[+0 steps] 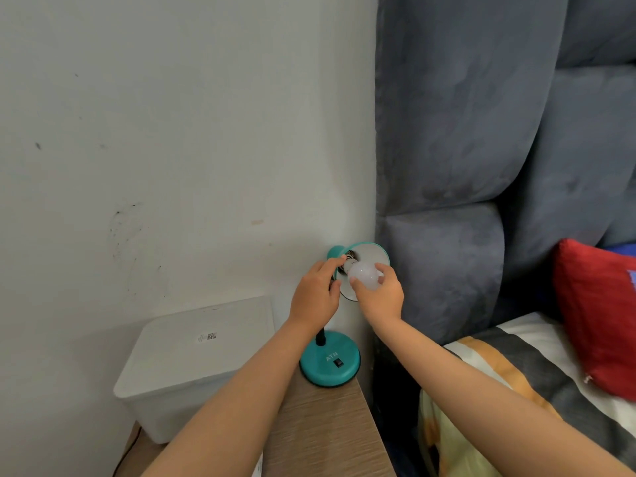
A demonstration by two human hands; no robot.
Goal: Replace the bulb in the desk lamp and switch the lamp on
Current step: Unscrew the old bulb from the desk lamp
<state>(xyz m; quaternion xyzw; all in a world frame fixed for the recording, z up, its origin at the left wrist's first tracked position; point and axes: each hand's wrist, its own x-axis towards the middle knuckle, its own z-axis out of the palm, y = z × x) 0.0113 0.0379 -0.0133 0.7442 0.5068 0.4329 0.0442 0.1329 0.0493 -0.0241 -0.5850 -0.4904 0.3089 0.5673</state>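
right hand (378, 297) grips a frosted white round bulb (365, 276) at the mouth of the teal metal desk lamp shade (373, 253), while just to its left the left hand (315, 297) pinches the shade's rim

Head view: from above, facing forward and down, near the lamp (344, 304) on the bench (323, 432).
Shared: single view only.
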